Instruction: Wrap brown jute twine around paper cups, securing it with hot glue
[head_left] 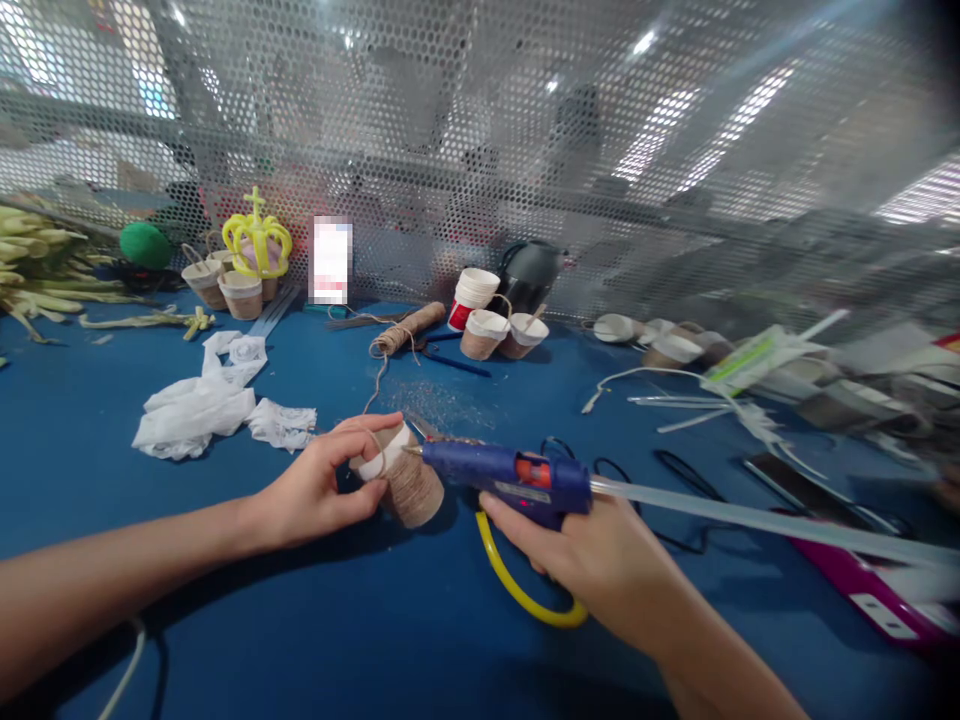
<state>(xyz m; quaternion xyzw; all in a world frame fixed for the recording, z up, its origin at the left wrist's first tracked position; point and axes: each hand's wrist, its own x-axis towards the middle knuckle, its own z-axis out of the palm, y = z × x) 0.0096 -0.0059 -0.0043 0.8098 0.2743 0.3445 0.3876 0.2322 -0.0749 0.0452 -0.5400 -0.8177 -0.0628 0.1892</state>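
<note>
Tilted on its side above the blue table, a paper cup (415, 490) is wrapped in brown twine, with a bare white band near its rim. My left hand (341, 470) grips that cup by the rim end, fingers and thumb around it. In my right hand (574, 540) is a blue hot glue gun (506, 478), its nozzle touching or very near the white band. A long clear glue stick (750, 521) sticks out of the gun's back. Twine runs from the cup towards a twine roll (411, 328) behind. Scissors with a yellow handle (517, 595) lie partly hidden under the gun.
White lace ribbon (199, 410) lies at left. Several twine-wrapped cups (486, 335) stand at the back, near a yellow crown-shaped piece (257, 245) and a phone-like bright screen (330, 262). A magenta power strip (870, 590), cables and loose glue sticks (679, 402) are at right. Perforated metal mesh (465, 120) closes the back.
</note>
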